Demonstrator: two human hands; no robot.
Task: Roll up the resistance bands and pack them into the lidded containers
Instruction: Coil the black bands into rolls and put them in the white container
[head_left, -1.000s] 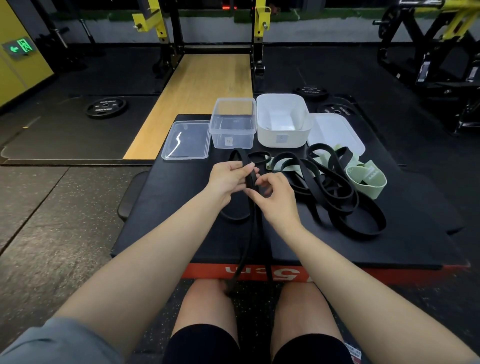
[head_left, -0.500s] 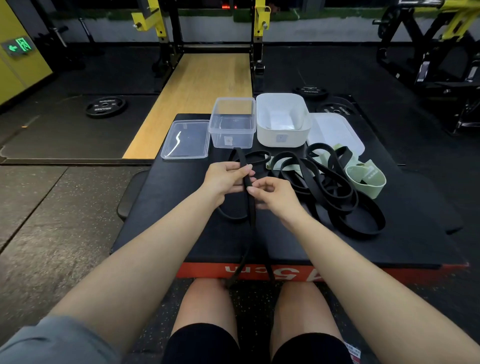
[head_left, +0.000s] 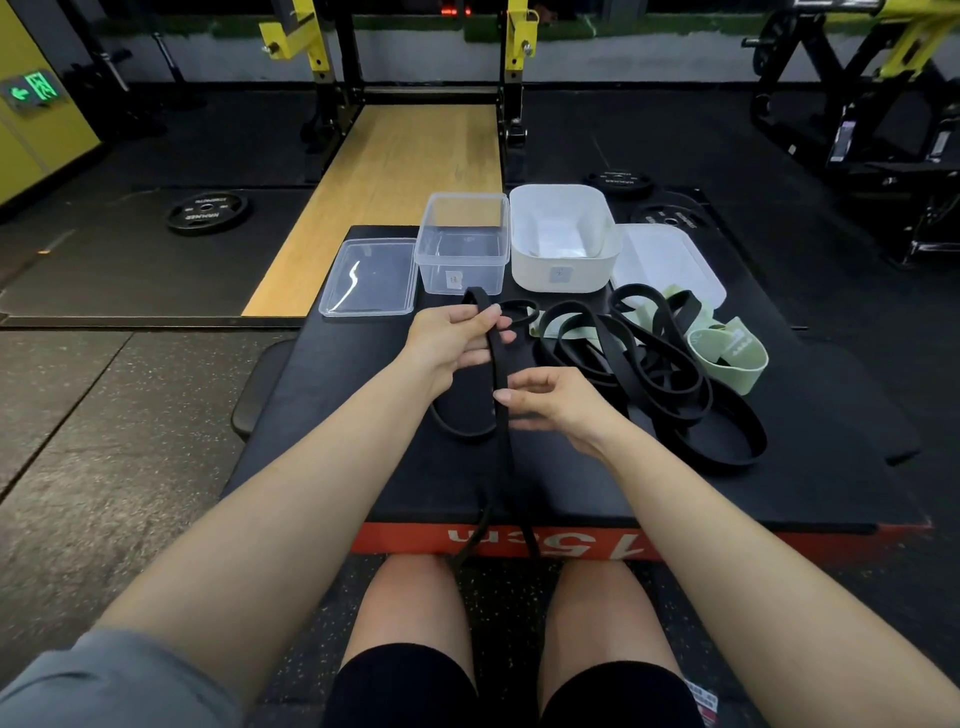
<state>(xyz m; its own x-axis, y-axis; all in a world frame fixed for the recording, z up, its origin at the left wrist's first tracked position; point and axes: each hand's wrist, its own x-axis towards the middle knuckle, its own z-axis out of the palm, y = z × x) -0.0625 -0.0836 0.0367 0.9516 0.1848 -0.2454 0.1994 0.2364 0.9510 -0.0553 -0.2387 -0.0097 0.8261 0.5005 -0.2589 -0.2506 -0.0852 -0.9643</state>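
A long black resistance band (head_left: 501, 379) runs from the black platform (head_left: 363, 447) down over its front edge between my knees. My left hand (head_left: 452, 343) grips the band's upper loop near the clear container (head_left: 462, 241). Just below, my right hand (head_left: 550, 402) pinches the same band between thumb and fingers. A tangle of black bands (head_left: 649, 364) lies to the right, with pale green bands (head_left: 727, 353) among them. The white container (head_left: 563, 236) stands open behind, its white lid (head_left: 670, 260) beside it. The clear lid (head_left: 371, 278) lies at the left.
The platform's red front edge (head_left: 571, 543) is near my knees. Weight plates (head_left: 207, 210) lie on the dark gym floor. A wooden lifting strip (head_left: 405, 171) and yellow rack uprights (head_left: 322, 57) stand behind the platform.
My right hand has slid a little down the black band, away from my left hand. My left hand has stayed at the top loop, still gripping it.
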